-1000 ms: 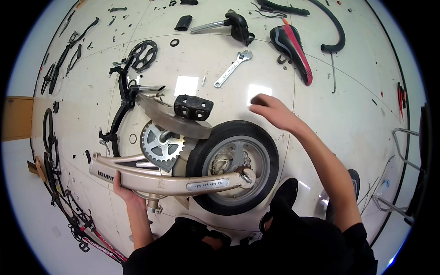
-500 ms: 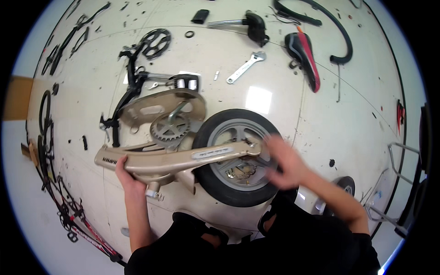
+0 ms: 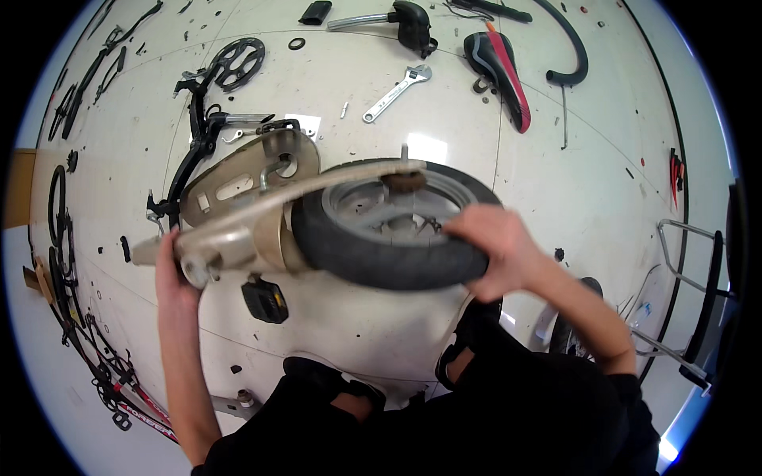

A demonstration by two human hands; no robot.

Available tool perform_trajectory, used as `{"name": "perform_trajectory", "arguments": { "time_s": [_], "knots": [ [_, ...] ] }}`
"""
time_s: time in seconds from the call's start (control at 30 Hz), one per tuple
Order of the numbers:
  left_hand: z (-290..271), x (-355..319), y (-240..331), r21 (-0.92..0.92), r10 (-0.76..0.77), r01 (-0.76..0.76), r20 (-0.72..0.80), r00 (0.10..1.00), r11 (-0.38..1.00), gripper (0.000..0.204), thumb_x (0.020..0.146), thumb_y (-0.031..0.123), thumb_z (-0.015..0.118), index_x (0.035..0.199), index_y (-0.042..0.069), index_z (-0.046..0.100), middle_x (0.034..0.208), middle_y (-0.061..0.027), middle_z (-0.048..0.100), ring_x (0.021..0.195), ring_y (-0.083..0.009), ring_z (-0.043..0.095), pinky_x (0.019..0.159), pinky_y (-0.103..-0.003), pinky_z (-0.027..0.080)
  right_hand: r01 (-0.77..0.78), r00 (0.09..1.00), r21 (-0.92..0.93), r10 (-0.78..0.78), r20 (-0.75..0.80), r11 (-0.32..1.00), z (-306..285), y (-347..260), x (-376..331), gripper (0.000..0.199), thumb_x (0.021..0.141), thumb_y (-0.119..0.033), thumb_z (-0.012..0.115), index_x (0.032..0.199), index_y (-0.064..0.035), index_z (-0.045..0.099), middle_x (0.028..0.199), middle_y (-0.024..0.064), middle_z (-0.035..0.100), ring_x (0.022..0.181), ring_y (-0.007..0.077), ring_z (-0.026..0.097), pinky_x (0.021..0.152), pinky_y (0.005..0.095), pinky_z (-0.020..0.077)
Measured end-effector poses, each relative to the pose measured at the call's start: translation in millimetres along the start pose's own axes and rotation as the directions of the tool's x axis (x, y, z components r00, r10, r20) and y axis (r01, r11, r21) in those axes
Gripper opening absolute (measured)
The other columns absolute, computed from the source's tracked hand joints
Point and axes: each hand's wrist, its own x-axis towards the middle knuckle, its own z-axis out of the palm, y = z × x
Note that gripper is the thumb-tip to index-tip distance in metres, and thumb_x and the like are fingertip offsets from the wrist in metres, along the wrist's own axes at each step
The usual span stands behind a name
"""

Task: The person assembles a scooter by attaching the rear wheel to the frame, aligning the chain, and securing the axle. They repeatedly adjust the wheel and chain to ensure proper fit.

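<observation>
A beige bicycle frame section (image 3: 246, 242) with a small wheel attached is tilted up between my hands. My left hand (image 3: 176, 278) is closed round the frame's left end, beside a round tube opening. At the other end my right hand (image 3: 504, 250) grips the wheel's black tyre (image 3: 381, 266), thumb on top near the grey rim. The frame's long arm, blurred by motion, crosses over the wheel. Behind it shows a beige chain cover (image 3: 238, 182) with a bent metal crank. Just below the frame is a black pedal (image 3: 266, 300) with a yellow reflector.
On the floor ahead lie an adjustable wrench (image 3: 397, 94), a black and red saddle (image 3: 498, 75), a black folding frame part (image 3: 202, 131) and a chainring (image 3: 238, 63). Bicycle frames (image 3: 119, 381) lie along the left wall. A metal-legged chair (image 3: 690, 293) stands at right.
The frame and wheel have tipped from lying flat to a tilted pose. My right hand, blurred above the wheel before, now holds the tyre. A pedal has come into view below.
</observation>
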Motion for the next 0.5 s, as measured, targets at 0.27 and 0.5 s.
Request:
{"name": "perform_trajectory", "arguments": {
  "time_s": [0.27, 0.5],
  "knots": [
    [88.5, 25.8, 91.5, 0.432, -0.012, -0.016, 0.061, 0.998, 0.902, 0.051, 0.088, 0.046, 0.062, 0.101, -0.002, 0.051, 0.090, -0.0121, 0.057, 0.079, -0.0219, 0.061, 0.076, -0.035, 0.057, -0.306, 0.949, 0.116, 0.293, 0.120, 0.945, -58.7, 46.7, 121.7, 0.039, 0.053, -0.013, 0.066, 0.087, 0.0064, 0.063, 0.065, 0.0121, 0.058, 0.058, 0.0200, 0.053, 0.059, 0.0307, 0.0456],
    [137.3, 6.0, 49.4, 0.723, 0.365, -0.356, 0.152, 0.918, 0.593, 0.069, 0.088, 0.064, 0.052, 0.136, 0.014, 0.052, 0.113, -0.0060, 0.054, 0.103, -0.0159, 0.048, 0.096, -0.036, 0.039, -0.353, 0.928, 0.103, 0.334, 0.166, 0.930, -73.1, 94.7, 169.4, 0.038, 0.051, -0.008, 0.064, 0.086, 0.0047, 0.067, 0.071, 0.0058, 0.061, 0.063, 0.0140, 0.054, 0.064, 0.0264, 0.0467]
  ]
}}
